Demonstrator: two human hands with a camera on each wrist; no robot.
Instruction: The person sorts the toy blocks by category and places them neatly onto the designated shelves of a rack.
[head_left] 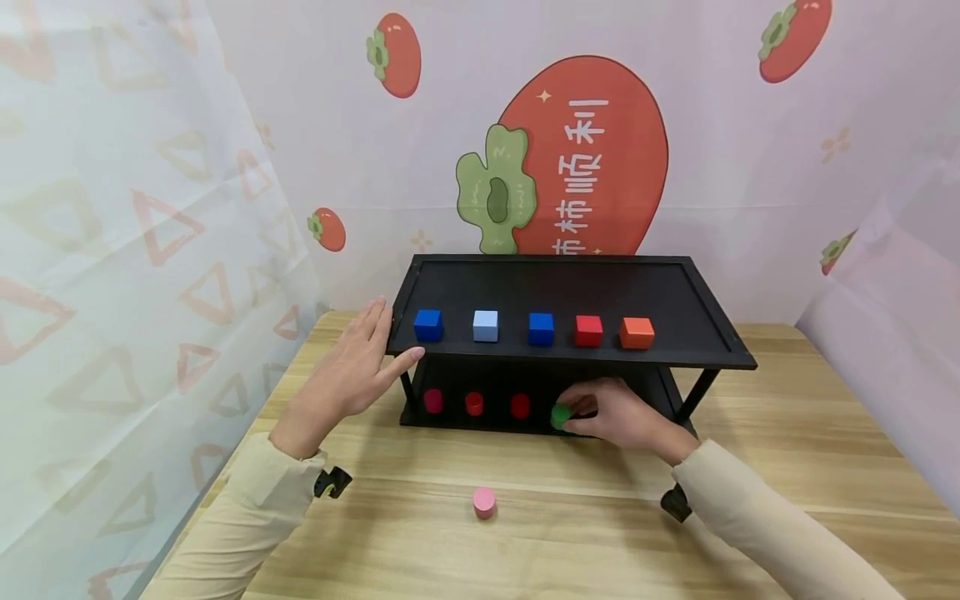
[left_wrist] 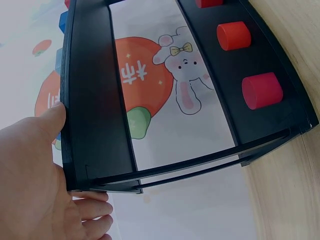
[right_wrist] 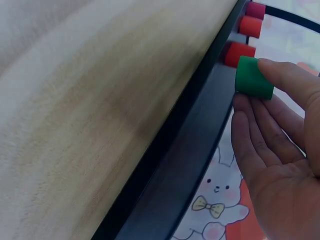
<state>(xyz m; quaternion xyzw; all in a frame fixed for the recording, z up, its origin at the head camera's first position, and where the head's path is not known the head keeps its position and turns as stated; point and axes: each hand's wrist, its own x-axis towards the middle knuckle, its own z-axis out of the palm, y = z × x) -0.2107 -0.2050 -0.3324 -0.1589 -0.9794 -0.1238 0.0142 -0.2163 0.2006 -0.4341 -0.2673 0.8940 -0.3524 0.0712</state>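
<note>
My right hand (head_left: 611, 410) pinches a green cylinder block (right_wrist: 254, 77) between thumb and fingers at the lower tier of a black two-tier shelf (head_left: 555, 287). To its left on that tier stand a red cylinder (head_left: 520, 406), an orange-red cylinder (head_left: 474, 403) and a magenta cylinder (left_wrist: 262, 91). My left hand (head_left: 348, 362) rests against the left end of the upper tier, its fingers fairly straight along the side and its thumb by the front edge. On the wooden table in front lies a pink cylinder (head_left: 484, 502).
Along the upper tier's front runs a row of cubes: a dark blue cube (head_left: 428, 326), a light blue cube (head_left: 486, 326), another blue cube (head_left: 541, 329), a red cube (head_left: 588, 331) and an orange cube (head_left: 637, 332). A patterned cloth (head_left: 285, 125) hangs behind and beside the table (head_left: 405, 533).
</note>
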